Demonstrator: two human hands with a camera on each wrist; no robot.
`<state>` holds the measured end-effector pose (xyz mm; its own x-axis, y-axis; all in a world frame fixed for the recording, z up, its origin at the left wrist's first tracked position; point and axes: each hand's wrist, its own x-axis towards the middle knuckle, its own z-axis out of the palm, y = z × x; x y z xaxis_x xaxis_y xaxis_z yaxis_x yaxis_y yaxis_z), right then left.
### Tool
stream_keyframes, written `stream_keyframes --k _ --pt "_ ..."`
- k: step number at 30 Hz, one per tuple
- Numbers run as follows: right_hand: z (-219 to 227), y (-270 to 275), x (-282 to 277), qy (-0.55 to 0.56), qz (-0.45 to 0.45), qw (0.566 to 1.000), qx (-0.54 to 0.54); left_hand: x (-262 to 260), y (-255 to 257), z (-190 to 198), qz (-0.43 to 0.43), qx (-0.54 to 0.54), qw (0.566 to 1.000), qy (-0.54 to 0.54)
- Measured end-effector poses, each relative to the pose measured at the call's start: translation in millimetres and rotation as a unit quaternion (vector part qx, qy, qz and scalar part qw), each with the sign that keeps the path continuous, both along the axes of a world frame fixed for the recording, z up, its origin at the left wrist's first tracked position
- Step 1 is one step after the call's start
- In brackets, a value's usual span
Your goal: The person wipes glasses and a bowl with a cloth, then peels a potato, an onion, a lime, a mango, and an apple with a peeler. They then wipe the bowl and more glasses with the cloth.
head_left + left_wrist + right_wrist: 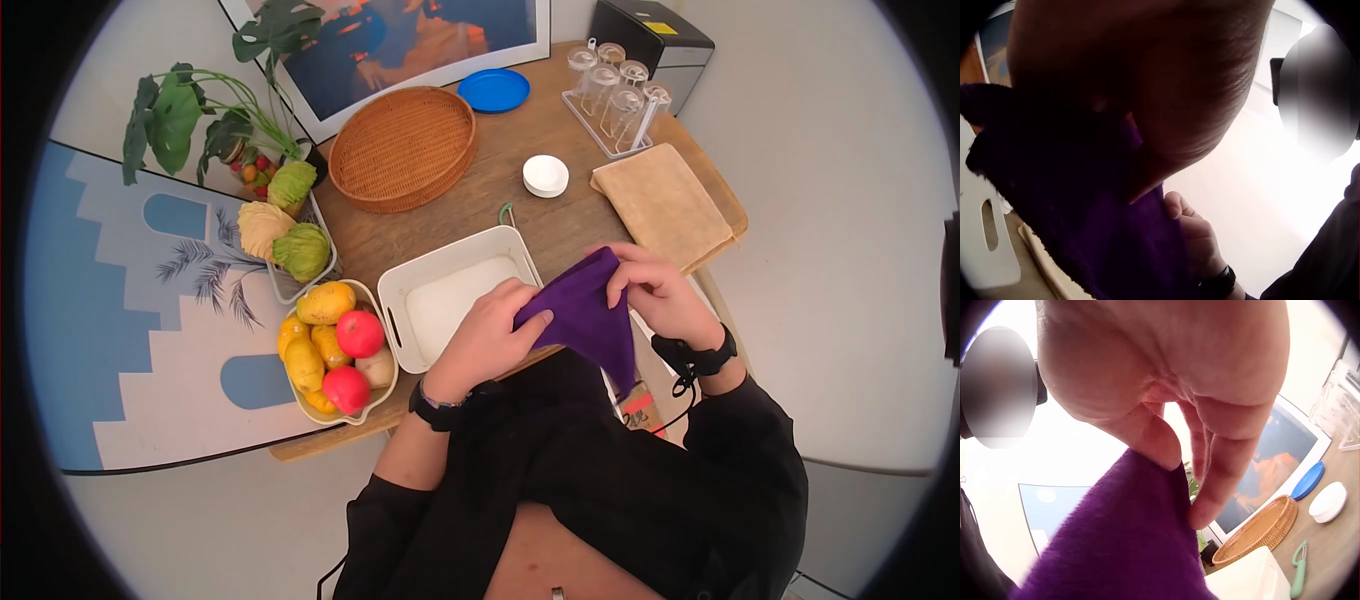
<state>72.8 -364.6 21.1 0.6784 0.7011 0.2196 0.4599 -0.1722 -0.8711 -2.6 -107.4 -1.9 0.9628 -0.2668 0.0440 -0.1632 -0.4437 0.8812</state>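
Observation:
A purple cloth [585, 312] is stretched between both hands, just right of the white rectangular basin [440, 300] and over the table's front edge. The left hand [492, 335] pinches its left side, thumb on top; the left wrist view shows the thumb against the dark purple fabric [1104, 231]. On the other side, the right hand [660, 290] holds the upper right part of the cloth; in the right wrist view the thumb and fingers of that hand [1166, 406] grip a peak of the fabric [1129, 531]. One corner of the cloth hangs down toward the lap.
Left of the basin is a basket of potatoes and red produce [390, 395]; behind it are green vegetables [300, 252]. Farther back stand a wicker tray [400, 150], blue plate [494, 90], white bowls [545, 176], green peeler [507, 214], and glasses [625, 100]. A folded tan cloth [665, 208] lies right.

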Motion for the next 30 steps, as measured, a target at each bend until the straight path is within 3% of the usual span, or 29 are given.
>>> stream_keyframes --k 2,3,5,6,9,11,12,14,16,18,22,24,28,30 --pt "1 -1 0 0.124 -0.018 0.991 -0.044 -6 -2 12 0.049 0.042 0.994 -0.088" --pt "2 3 -3 0.124 -0.017 0.991 -0.043 -7 -2 16 0.049 0.043 0.994 -0.088" --pt "6 16 -16 0.128 -0.025 0.988 0.085 -8 -3 23 0.069 0.098 0.972 -0.201" --pt "3 19 -19 0.128 -0.026 0.988 0.086 -9 -3 29 0.067 0.099 0.972 -0.201" --pt "-4 22 -24 0.149 -0.071 0.97 0.177 -11 0 36 0.068 0.153 0.969 -0.18" --pt "2 19 -25 0.051 -0.05 0.993 0.095 -7 2 32 0.056 0.11 0.985 -0.121" --pt "6 19 -25 0.052 -0.051 0.993 0.095 -4 1 26 0.055 0.11 0.985 -0.121" --pt "14 19 -25 -0.029 -0.011 0.999 0.037 5 -2 8 -0.031 -0.021 0.996 -0.086" --pt "15 16 -24 -0.014 -0.008 1.0 0.027 8 -6 -1 -0.055 -0.038 0.996 -0.06" --pt "15 11 -24 0.003 -0.005 1.0 0.016 6 -11 -8 -0.069 -0.088 0.991 0.067" --pt "19 4 -26 0.091 -0.043 0.995 -0.006 3 -14 -19 -0.058 -0.108 0.987 0.103" --pt "20 3 -27 0.115 -0.068 0.991 -0.018 4 -13 -26 -0.044 -0.054 0.995 0.068" --pt "13 7 -29 -0.034 -0.132 0.99 -0.039 2 -16 -23 0.002 -0.036 0.995 0.091" --pt "9 11 -30 -0.08 -0.163 0.982 -0.041 3 -18 -23 0.06 -0.034 0.997 0.024"
